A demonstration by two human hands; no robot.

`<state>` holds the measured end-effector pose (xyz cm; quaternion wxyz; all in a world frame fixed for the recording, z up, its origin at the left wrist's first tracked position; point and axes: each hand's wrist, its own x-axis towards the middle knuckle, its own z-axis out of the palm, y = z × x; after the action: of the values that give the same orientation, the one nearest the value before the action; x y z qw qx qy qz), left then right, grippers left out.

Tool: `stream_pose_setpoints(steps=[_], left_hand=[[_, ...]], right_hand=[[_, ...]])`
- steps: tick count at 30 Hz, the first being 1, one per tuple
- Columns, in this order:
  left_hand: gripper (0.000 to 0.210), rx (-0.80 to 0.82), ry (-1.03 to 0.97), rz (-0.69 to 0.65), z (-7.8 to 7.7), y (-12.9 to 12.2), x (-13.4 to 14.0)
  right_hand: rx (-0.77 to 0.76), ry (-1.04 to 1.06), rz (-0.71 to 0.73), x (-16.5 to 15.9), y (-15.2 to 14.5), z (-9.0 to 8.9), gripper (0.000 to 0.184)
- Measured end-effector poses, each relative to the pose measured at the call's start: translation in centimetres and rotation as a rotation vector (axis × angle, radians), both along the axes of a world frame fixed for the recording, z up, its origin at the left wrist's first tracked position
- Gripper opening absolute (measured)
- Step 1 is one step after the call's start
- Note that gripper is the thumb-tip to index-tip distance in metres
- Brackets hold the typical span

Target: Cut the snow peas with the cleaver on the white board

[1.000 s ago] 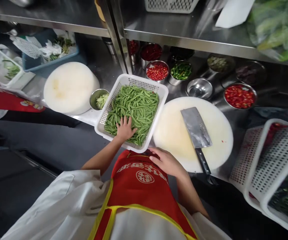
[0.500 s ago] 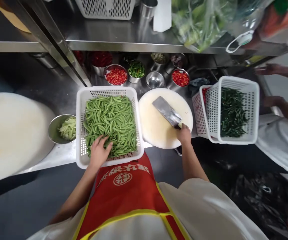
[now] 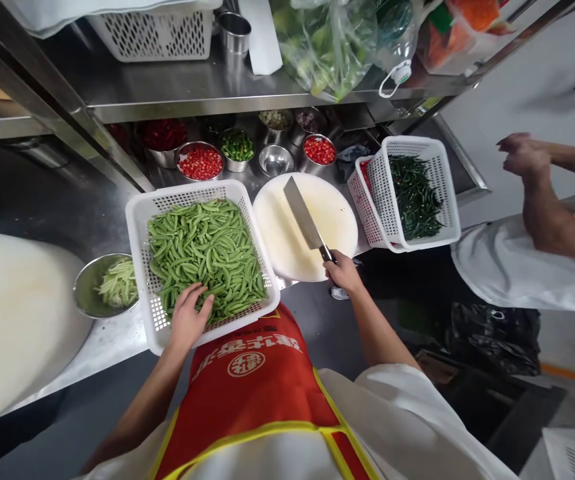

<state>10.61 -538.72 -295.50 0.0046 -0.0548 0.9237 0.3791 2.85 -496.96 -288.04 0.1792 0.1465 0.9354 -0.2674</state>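
My left hand [image 3: 190, 317] rests with fingers apart on the near left part of a heap of green pea pods [image 3: 212, 250]. The pods fill a white perforated basket [image 3: 140, 227] that stands tilted toward me at the counter's front edge. My right hand [image 3: 343, 270] is closed round the black handle of a cleaver [image 3: 303, 215]. Its blade is over the round white cutting board [image 3: 337, 200], edge-on to my view, pointing away from me. Whether the blade touches the board I cannot tell.
Behind stand metal bowls of chopped red chilies [image 3: 200, 163] and green chilies [image 3: 237, 145]. A bowl of pale green strips [image 3: 118, 283] is left of the basket. Stacked baskets with dark green chilies [image 3: 414, 200] stand right. A co-worker's hands [image 3: 527, 153] show far right.
The cleaver has turned from lying flat to edge-on, its tip swinging farther from me. My left hand stays on the pods. The whole view has shifted and rotated; the co-worker's hands are now together.
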Motion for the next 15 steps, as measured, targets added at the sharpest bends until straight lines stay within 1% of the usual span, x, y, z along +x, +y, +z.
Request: stream_pose_setpoints(steps=[2, 4, 5, 6, 7, 9, 12, 15], left_hand=[[0.043, 0.014, 0.013, -0.007, 0.2, 1.0, -0.5], [0.043, 0.028, 0.032, -0.017, 0.4, 2.2, -1.0], [0.043, 0.031, 0.039, -0.021, 0.6, 2.7, -1.3], [0.043, 0.030, 0.047, -0.022, 0.8, 3.3, -1.6], [0.042, 0.027, 0.053, -0.017, 1.0, 3.8, -1.8], [0.040, 0.022, 0.059, 0.019, 1.3, 4.9, -2.1], [0.039, 0.037, 0.067, 0.102, 1.5, 6.7, -2.4], [0.038, 0.062, 0.075, 0.148, 1.4, 9.1, -2.9]], right_hand=[[-0.334, 0.024, -0.064, -0.2, -1.3, -0.5, 0.039], [-0.667, 0.045, -0.141, -1.3, -2.3, -1.4, 0.044], [-0.774, 0.046, -0.166, -2.0, -2.6, -1.9, 0.045], [-0.823, 0.042, -0.176, -2.8, -2.5, -2.4, 0.044], [-0.839, 0.043, -0.180, -3.6, -2.2, -2.8, 0.042], [-0.844, 0.051, -0.196, -4.9, -0.6, -3.5, 0.042], [-0.808, 0.078, -0.238, -6.0, 3.4, -4.0, 0.049], [-0.711, 0.127, -0.271, -6.1, 7.7, -4.0, 0.053]])
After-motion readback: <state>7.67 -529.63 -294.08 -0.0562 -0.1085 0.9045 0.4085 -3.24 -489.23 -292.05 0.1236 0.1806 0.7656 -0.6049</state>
